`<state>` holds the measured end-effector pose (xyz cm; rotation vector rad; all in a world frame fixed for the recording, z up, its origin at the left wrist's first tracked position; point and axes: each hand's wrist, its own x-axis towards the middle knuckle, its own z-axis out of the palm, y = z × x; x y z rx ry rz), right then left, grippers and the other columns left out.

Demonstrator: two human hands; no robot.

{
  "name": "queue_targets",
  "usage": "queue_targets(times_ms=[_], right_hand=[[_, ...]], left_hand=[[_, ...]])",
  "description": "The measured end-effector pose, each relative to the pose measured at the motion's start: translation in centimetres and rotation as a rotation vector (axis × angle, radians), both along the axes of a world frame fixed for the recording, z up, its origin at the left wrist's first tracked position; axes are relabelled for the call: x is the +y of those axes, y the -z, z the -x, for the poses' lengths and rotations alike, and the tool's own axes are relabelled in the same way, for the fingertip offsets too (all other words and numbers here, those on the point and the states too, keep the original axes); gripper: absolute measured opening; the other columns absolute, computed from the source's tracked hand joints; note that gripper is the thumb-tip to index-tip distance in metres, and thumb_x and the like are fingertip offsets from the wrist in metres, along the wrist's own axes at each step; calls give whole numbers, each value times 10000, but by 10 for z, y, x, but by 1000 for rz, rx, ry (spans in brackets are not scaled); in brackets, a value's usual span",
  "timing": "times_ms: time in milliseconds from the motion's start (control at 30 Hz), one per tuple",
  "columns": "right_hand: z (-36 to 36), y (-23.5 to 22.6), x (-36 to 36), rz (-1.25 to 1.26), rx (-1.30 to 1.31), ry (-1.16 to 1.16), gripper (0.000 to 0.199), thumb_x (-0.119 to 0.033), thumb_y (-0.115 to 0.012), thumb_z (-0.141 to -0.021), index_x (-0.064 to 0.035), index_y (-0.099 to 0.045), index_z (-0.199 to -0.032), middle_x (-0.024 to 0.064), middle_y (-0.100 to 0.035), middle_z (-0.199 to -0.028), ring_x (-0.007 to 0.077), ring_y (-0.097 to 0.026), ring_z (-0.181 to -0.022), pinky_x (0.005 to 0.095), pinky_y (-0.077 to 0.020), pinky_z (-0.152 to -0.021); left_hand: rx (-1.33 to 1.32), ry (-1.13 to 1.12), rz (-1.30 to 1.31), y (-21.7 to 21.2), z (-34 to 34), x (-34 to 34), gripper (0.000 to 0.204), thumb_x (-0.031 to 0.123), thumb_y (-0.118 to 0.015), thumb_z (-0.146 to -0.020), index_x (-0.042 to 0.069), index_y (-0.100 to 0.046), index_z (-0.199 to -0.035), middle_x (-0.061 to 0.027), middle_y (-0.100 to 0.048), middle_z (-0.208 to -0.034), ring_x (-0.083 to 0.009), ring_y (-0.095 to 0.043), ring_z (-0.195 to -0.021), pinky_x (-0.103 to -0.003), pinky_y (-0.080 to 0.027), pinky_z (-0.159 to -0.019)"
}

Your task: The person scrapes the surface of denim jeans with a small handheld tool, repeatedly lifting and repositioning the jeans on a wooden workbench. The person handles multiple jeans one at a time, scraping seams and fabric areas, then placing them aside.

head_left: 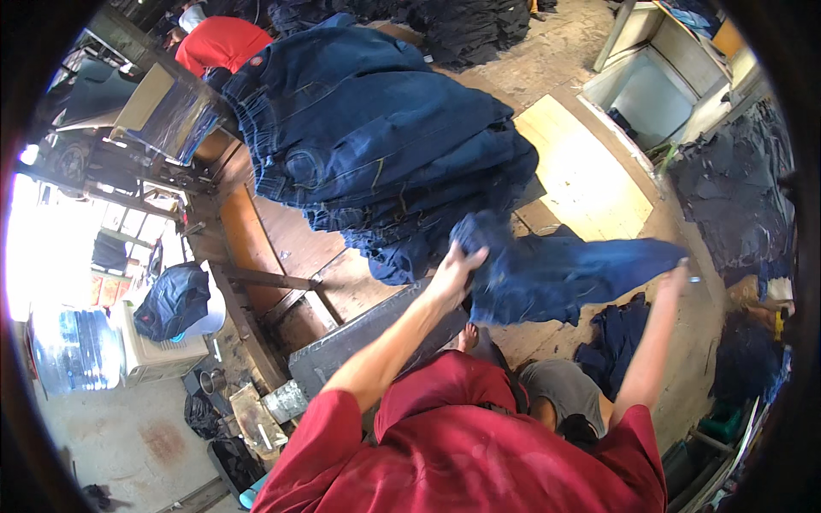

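A dark blue denim garment (564, 274) is stretched sideways in front of me, partly smeared by motion. My left hand (462, 267) is closed on its bunched left end, fingers wrapped into the cloth. With the arm reaching far out, my right hand (676, 275) grips the narrow right end; its fingers are partly hidden. Just beyond my left hand lies a large stack of denim garments (385, 137), with gathered elastic waistbands along its left side. The stack overlaps the held garment's left end in view, and I cannot tell whether they touch.
Dark cloth (616, 338) lies on the floor below the held garment. A dark bench (368, 329) stands by my left forearm. A cap (174, 301) rests beside a large water bottle (77, 349) at left. Ahead, a person in red (224, 44) bends down. Fabric piles (735, 188) line the right.
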<state>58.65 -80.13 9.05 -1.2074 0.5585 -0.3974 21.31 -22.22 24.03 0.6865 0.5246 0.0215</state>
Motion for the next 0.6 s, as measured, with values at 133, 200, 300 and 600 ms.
queue_targets(times_ms=[133, 200, 300, 600], right_hand=[[-60, -194, -70, 62, -182, 35, 320, -315, -715, -1077, -30, -668, -1213, 99, -705, -1161, 232, -670, -1019, 371, -566, -891], [-69, -272, -37, 77, -227, 109, 277, -273, -853, -980, -77, -681, -1074, 63, -658, -992, 183, -621, -852, 338, -546, -733], [-71, -338, 53, 19, -409, -280, 538, -191, -836, -982, 49, -581, -1392, 236, -612, -1380, 333, -692, -1187, 453, -611, -1047], [-27, -56, 226, 412, 250, -953, 455, -449, -753, -999, -40, -759, -1198, 111, -820, -1083, 211, -792, -951, 386, -647, -793]], left_hand=[[-317, 95, -11, -118, -118, 21, 432, 99, -702, -1047, 67, -557, -1452, -89, -719, -1310, -257, -722, -1200, -443, -610, -1085], [-521, 93, -202, -166, -156, 59, 248, 189, -739, -1025, 69, -699, -1239, -64, -756, -1165, -223, -732, -1073, -422, -592, -1038], [-514, -75, -764, -228, -178, 173, 268, 195, -747, -999, 81, -717, -1240, -67, -748, -1171, -223, -714, -1081, -395, -572, -1030], [407, -692, -1744, -263, -38, 506, 803, 521, -687, -1033, -62, -535, -1564, -246, -609, -1538, -359, -631, -1366, -471, -508, -1129]])
